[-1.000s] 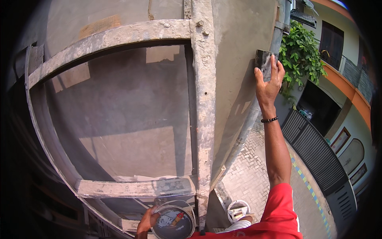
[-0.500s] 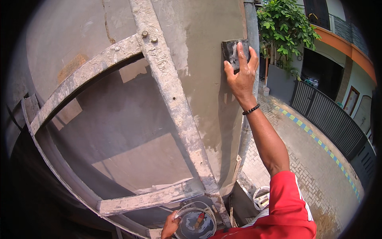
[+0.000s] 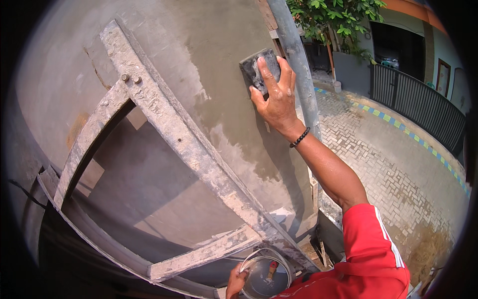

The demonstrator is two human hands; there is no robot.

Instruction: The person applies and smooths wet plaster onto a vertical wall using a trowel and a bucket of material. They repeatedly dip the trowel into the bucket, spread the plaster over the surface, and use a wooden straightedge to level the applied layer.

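Note:
My right hand (image 3: 280,105) grips a dark rectangular plastering float (image 3: 247,68), its fingers spread over the back. The float lies against a darker, damp-looking strip of the plastered wall (image 3: 219,87), near its right edge. Grey smears mark the float's back. Low in the view, my left hand (image 3: 236,280) is closed on the rim of a round bucket (image 3: 258,285). Inside the bucket is a brush (image 3: 272,269) with a red handle; how much the bucket holds is hard to tell.
A plaster-crusted metal frame (image 3: 199,159) with bolts crosses in front of the wall. Just right of the wall's edge rises a grey pipe (image 3: 294,55). Beyond it lie a paved lane (image 3: 383,164), a dark gate (image 3: 416,94) and a leafy tree (image 3: 343,17).
The view has shifted, so the frame and wall appear more tilted. My right hand still presses the float to the wall, now slightly lower beside the pipe. My left hand stays on the bucket.

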